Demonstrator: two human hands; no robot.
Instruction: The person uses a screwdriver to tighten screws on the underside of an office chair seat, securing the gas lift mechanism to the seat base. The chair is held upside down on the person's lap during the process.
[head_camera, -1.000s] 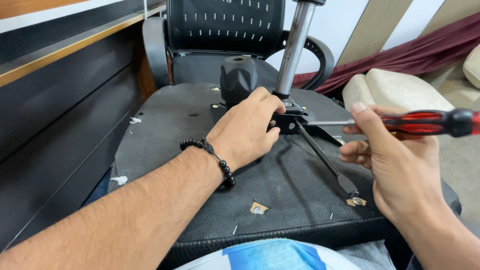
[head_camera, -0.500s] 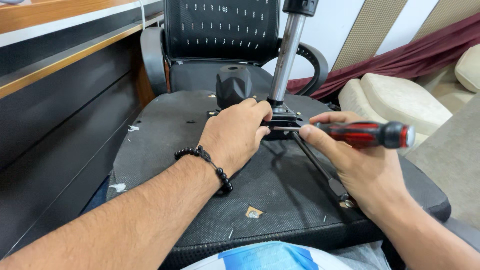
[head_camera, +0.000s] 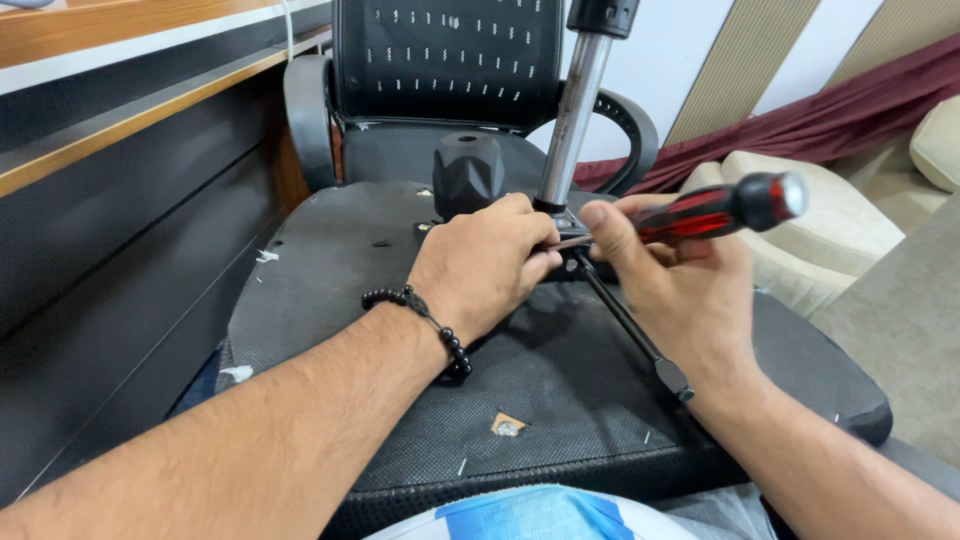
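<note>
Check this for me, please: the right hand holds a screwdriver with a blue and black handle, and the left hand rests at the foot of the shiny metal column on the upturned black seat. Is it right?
Not quite: in the head view the screwdriver handle in the right hand is red and black, not blue and black. The rest stands: the left hand rests at the foot of the shiny metal column on the upturned black seat.

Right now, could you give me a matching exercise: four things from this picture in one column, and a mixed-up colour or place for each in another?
Things:
1. screwdriver
2. bracelet
3. metal column
4. knob

Descriptions:
A. black beads, on the left wrist
B. red and black handle, in the right hand
C. black, faceted, behind the left hand
D. silver, upright

Pairs: 1-B, 2-A, 3-D, 4-C
</note>
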